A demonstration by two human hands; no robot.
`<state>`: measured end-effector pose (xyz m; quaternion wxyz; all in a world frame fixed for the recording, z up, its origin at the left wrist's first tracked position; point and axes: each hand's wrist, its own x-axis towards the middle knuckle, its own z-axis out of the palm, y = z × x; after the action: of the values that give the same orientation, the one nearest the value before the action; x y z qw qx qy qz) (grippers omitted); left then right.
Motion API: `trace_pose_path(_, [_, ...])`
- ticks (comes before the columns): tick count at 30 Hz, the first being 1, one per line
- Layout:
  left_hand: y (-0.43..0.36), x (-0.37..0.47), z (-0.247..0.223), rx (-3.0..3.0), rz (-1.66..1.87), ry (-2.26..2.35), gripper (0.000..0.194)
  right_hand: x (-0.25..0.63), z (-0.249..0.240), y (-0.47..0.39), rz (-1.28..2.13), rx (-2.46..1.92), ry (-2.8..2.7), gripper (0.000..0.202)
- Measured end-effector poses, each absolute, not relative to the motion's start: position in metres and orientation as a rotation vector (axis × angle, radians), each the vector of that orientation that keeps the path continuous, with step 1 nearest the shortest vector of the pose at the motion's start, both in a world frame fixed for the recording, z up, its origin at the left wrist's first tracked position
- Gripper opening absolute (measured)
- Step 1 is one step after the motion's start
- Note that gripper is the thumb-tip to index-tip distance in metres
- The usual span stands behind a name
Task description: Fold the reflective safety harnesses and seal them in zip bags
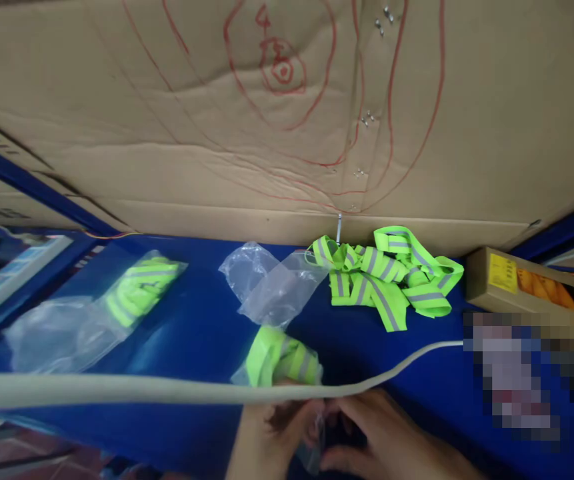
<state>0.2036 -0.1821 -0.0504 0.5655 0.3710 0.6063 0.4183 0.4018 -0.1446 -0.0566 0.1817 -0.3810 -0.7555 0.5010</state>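
At the bottom centre, my left hand (pixel 274 433) is closed on a clear plastic bag (pixel 311 457). My right hand (pixel 377 430) meets it from the other side, with thumb and fingers closed on the bag's edge. Just beyond the hands is a rolled neon-yellow reflective strap (pixel 281 357) with grey stripes, inside the bag. A pale cable (pixel 167 390) crosses the view close to the camera and hides part of the fingers.
Loose reflective straps (pixel 391 273) are heaped at the back right of the blue table (pixel 191 347). Clear bags (pixel 271 280) lie beside them, and a bagged strap (pixel 139 287) is at left. A cardboard box (pixel 531 287) stands far right, below a tall cardboard panel (pixel 167 133).
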Motion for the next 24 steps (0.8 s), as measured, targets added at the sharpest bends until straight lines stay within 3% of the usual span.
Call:
trace_pose_path(3, [-0.180,0.224,-0.055,0.857,0.972,1.425,0.029,0.399,-0.055,-0.142,1.553,-1.102,-1.935,0.014])
trace_pose_path(9, [-0.168,0.219,-0.040,0.877,1.012,1.403,0.026,0.405,-0.051,-0.130,1.552,-1.171,-1.807,0.024])
trace_pose_path(14, [-0.167,0.215,-0.017,0.848,1.227,1.431,0.034,0.412,-0.061,-0.127,1.088,-1.503,-1.860,0.016])
trace_pose_path(17, [-0.167,0.223,-0.016,0.854,1.303,1.436,0.030,0.413,-0.065,-0.132,0.881,-1.415,-1.908,0.008])
trace_pose_path(21, [-0.166,0.246,-0.024,1.032,1.273,1.407,0.014,0.417,-0.064,-0.137,0.976,-1.347,-2.008,0.008])
trace_pose_path(24, [-0.169,0.263,-0.032,1.318,1.128,1.412,0.009,0.422,-0.063,-0.131,1.124,-1.371,-1.938,0.022])
